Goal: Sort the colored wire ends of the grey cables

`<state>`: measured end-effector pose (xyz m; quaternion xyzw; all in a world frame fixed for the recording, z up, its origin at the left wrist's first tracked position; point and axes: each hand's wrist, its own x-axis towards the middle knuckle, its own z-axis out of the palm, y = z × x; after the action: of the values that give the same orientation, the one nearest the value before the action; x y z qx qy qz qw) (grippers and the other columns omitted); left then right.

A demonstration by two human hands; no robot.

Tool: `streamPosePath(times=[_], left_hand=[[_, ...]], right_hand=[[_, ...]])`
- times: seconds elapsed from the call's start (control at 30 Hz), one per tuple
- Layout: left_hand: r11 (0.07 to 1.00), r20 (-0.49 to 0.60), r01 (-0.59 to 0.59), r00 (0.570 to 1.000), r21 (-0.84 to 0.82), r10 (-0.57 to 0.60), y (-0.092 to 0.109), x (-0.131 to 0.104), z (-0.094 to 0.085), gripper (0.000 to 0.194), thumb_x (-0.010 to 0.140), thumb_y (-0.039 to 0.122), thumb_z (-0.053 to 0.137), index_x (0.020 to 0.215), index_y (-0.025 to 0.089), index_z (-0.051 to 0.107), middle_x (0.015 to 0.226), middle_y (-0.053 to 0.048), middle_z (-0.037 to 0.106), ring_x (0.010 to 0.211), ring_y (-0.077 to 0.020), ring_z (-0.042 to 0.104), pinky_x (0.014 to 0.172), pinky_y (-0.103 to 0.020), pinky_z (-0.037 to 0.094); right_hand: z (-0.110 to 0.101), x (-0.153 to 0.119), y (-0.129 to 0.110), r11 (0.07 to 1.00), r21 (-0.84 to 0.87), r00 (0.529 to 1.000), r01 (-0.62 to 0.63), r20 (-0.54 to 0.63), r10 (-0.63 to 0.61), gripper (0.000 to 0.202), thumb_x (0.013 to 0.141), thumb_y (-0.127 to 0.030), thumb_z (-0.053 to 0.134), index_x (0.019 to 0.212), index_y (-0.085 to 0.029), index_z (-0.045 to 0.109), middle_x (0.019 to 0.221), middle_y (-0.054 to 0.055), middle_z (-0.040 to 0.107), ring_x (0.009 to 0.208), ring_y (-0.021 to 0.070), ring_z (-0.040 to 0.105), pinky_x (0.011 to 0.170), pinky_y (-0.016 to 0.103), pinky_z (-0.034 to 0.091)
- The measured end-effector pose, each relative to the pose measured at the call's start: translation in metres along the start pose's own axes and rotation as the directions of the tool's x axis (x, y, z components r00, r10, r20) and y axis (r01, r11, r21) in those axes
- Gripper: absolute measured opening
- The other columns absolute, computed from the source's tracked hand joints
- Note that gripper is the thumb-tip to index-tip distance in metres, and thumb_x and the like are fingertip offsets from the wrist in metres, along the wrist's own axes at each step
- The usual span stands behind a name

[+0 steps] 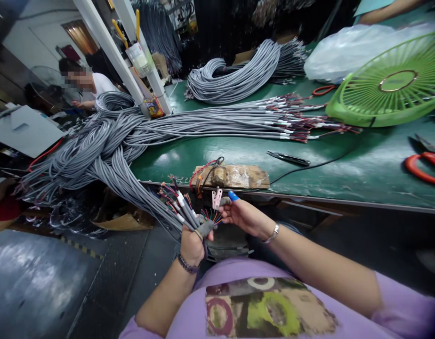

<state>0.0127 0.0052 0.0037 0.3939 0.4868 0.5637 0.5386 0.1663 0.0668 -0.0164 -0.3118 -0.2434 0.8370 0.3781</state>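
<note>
My left hand [193, 242] is closed around a bundle of grey multi-core cables [184, 211], with a grey cover on its thumb. Stripped ends with white sleeves and red and dark wires point up out of the grip. Beside that thumb, a fan of thin coloured wires [212, 216] spreads toward my right hand [240, 216]. The right hand's fingertips are at these wires, its blue-capped thumb raised apart from the fingers. Just beyond, a pink clip [216, 198] sits at the bench edge by a wooden board [244, 176]. Whether the right fingertips touch a wire is too small to tell.
Long grey cables [203, 123] lie across the green bench [217, 151], with coils [238, 75] behind. Black snips [288, 158], red-handled scissors [424, 167] and a green fan [387, 82] are to the right. Another person [86, 84] sits at the far left.
</note>
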Motion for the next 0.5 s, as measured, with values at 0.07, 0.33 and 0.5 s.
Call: streamPosePath(times=[0.07,0.33,0.5], left_hand=[[1.000,0.035,0.011,0.999,-0.004,-0.011,0.002,0.002,0.002,0.031,0.066,0.030,0.072,0.046,0.017,0.053,0.041,0.002,0.050,0.042,-0.0087,0.043,0.047,-0.024,0.032],[0.997,0.067,0.067,0.995,0.025,-0.069,-0.002,0.012,0.008,0.033,0.065,0.033,0.073,0.046,0.016,0.052,0.040,0.003,0.048,0.041,-0.0077,0.042,0.048,-0.023,0.033],[0.997,0.086,0.070,0.994,0.032,-0.072,-0.005,0.013,0.009,0.029,0.066,0.030,0.073,0.048,0.016,0.054,0.040,0.003,0.049,0.041,-0.0080,0.042,0.048,-0.024,0.033]], right_hand=[[0.004,0.006,-0.003,1.000,0.010,1.000,-0.001,0.028,0.001,0.043,0.080,-0.057,0.061,0.081,-0.014,0.066,0.071,0.004,0.063,0.059,0.0102,0.054,0.056,0.023,0.047],[0.019,0.013,-0.002,0.987,0.111,0.992,0.117,0.039,-0.122,0.037,0.071,-0.049,0.074,0.076,-0.014,0.065,0.063,0.001,0.062,0.056,0.0109,0.053,0.053,0.024,0.044],[0.020,0.014,-0.001,0.981,0.145,0.992,0.128,0.005,-0.130,0.032,0.070,-0.044,0.076,0.075,-0.014,0.067,0.063,0.001,0.063,0.055,0.0105,0.053,0.055,0.023,0.044]])
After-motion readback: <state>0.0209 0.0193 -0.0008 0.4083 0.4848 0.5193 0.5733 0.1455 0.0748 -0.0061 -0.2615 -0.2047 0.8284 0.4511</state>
